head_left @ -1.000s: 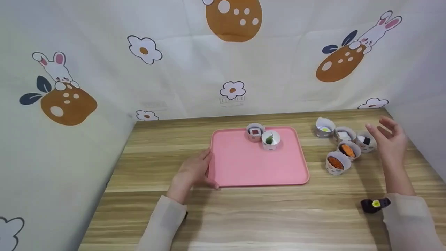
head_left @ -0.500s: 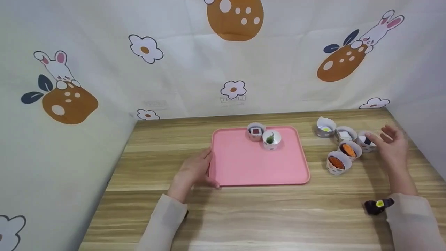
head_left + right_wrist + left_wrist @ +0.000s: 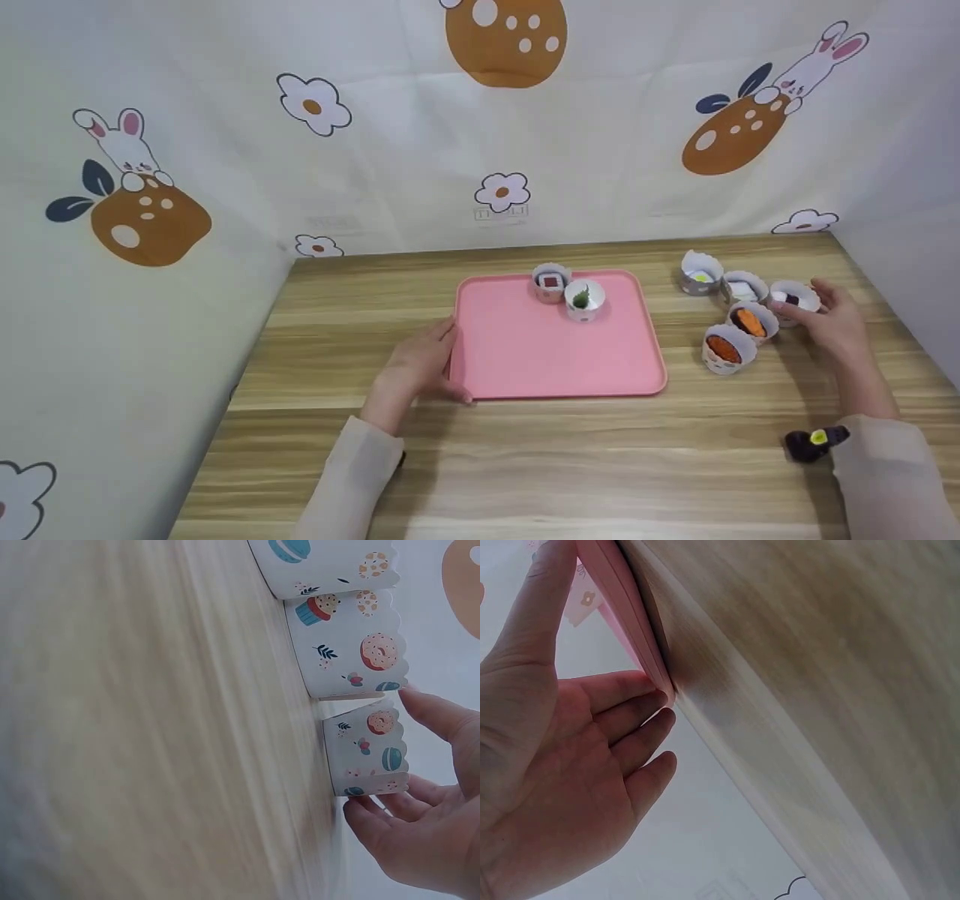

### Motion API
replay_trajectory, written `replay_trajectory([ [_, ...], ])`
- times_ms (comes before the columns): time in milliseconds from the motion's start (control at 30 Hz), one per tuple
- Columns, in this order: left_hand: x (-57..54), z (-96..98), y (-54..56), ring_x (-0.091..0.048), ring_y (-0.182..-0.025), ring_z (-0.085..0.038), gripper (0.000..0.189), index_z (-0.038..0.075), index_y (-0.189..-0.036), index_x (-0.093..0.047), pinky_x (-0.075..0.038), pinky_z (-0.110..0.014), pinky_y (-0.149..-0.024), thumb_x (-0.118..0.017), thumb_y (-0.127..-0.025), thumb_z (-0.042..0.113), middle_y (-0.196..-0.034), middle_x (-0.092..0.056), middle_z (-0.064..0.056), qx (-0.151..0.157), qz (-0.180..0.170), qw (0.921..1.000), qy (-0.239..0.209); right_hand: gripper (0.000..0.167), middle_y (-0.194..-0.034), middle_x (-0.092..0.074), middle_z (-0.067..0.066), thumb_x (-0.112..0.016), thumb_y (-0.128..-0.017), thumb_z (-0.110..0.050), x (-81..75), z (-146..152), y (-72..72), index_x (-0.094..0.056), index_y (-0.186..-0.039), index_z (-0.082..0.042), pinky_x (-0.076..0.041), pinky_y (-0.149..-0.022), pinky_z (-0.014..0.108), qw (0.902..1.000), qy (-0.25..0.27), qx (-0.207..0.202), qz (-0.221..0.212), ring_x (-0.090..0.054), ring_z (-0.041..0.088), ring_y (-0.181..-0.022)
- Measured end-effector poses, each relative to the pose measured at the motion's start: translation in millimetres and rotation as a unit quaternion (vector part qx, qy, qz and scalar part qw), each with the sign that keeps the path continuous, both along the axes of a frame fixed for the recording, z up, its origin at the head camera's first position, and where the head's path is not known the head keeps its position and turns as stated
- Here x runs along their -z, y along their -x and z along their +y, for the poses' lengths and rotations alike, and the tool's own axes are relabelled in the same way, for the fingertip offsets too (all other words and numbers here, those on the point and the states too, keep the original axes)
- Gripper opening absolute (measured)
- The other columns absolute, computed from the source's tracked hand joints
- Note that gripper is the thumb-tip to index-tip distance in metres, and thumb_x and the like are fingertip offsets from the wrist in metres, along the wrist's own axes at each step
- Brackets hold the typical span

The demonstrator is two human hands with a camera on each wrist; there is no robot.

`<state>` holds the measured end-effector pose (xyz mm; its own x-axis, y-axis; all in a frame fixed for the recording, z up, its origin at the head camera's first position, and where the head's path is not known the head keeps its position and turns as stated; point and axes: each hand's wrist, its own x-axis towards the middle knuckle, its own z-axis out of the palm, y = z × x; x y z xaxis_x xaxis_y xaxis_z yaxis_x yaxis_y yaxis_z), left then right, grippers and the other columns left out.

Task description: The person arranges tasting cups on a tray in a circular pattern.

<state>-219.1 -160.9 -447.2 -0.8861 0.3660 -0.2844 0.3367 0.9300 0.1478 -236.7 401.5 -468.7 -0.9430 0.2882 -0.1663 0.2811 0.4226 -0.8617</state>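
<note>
My right hand [image 3: 841, 324] reaches round a patterned paper baking cup [image 3: 804, 294] holding a white piece with a dark patch. Its thumb lies near the rim on one side and its fingers curl round the other, as the right wrist view shows; the cup [image 3: 364, 754] stands on the table. My left hand [image 3: 416, 364] rests at the left edge of a pink tray [image 3: 525, 360]. In the left wrist view its fingers [image 3: 641, 716] are fairly straight and touch the tray's corner. Two cups, one with a dark-red-centred roll [image 3: 550, 283], one with a green leaf shape [image 3: 581, 298], stand on the tray.
Beside the right hand's cup stand more cups: one with an orange topping [image 3: 749, 322], one with red-orange grains [image 3: 724, 349], one with a white piece [image 3: 741, 292] and one with a yellow spot [image 3: 700, 277]. A patterned cloth wall [image 3: 397, 172] closes off the back.
My right hand has come down and to the left, from above the rightmost cup to round it. My left hand and the tray have stayed in place.
</note>
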Motion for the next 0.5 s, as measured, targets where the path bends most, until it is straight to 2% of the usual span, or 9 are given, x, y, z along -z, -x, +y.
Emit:
replay_trajectory([
  [100,0.3,0.0,0.0,-0.024,-0.154,-0.030,0.123,0.002,-0.157,-0.026,-0.027,-0.044,-0.126,-0.084,-0.066,0.061,-0.167,-0.021,-0.012,-0.002,-0.002,1.0000,-0.001,0.096,-0.164,-0.005,0.029,-0.066,-0.095,-0.037,0.7,1.6,0.0,-0.006,-0.158,0.004,-0.023,-0.126,0.048,0.9998,-0.017,-0.012,-0.008,-0.014,0.048,-0.150],
  [167,0.6,-0.1,0.2,-0.024,-0.154,-0.031,0.123,0.002,-0.157,-0.026,-0.027,-0.044,-0.126,-0.084,-0.066,0.060,-0.167,-0.022,-0.013,-0.002,-0.003,1.0000,-0.003,0.094,-0.163,-0.010,0.032,-0.065,-0.096,-0.036,1.2,2.9,0.0,-0.007,-0.157,0.005,-0.032,-0.122,0.037,0.9992,-0.034,-0.019,-0.011,-0.018,0.049,-0.148],
  [233,0.6,-0.1,0.4,-0.023,-0.154,-0.031,0.123,0.002,-0.157,-0.026,-0.027,-0.044,-0.126,-0.084,-0.066,0.060,-0.167,-0.022,-0.013,-0.003,-0.003,1.0000,-0.003,0.091,-0.161,-0.016,0.034,-0.065,-0.096,-0.035,1.4,3.6,0.1,-0.011,-0.156,0.008,-0.041,-0.108,0.019,0.9985,-0.049,-0.022,-0.012,-0.025,0.047,-0.145],
  [333,0.2,0.0,0.4,-0.023,-0.154,-0.031,0.122,0.001,-0.157,-0.026,-0.026,-0.045,-0.126,-0.084,-0.066,0.059,-0.166,-0.022,-0.013,-0.004,-0.004,1.0000,-0.004,0.087,-0.156,-0.026,0.037,-0.065,-0.095,-0.033,1.7,4.0,0.2,-0.017,-0.153,0.012,-0.038,-0.080,0.001,0.9974,-0.067,-0.024,-0.006,-0.040,0.040,-0.133],
  [400,-0.2,0.1,0.0,-0.023,-0.154,-0.031,0.122,0.002,-0.157,-0.025,-0.026,-0.045,-0.127,-0.084,-0.067,0.059,-0.167,-0.021,-0.013,-0.006,-0.006,1.0000,-0.002,0.084,-0.153,-0.031,0.037,-0.066,-0.095,-0.032,1.5,3.4,-0.2,-0.022,-0.151,0.014,-0.035,-0.072,-0.001,0.9973,-0.070,-0.023,-0.001,-0.045,0.034,-0.123],
  [500,-0.1,0.2,-0.4,-0.022,-0.154,-0.031,0.122,0.003,-0.157,-0.024,-0.025,-0.045,-0.127,-0.083,-0.067,0.060,-0.167,-0.020,-0.013,-0.010,-0.009,0.9999,-0.005,0.082,-0.151,-0.033,0.037,-0.065,-0.095,-0.033,0.6,2.6,-1.0,-0.025,-0.149,0.014,-0.035,-0.073,0.002,0.9966,-0.080,-0.019,-0.002,-0.044,0.034,-0.122],
])
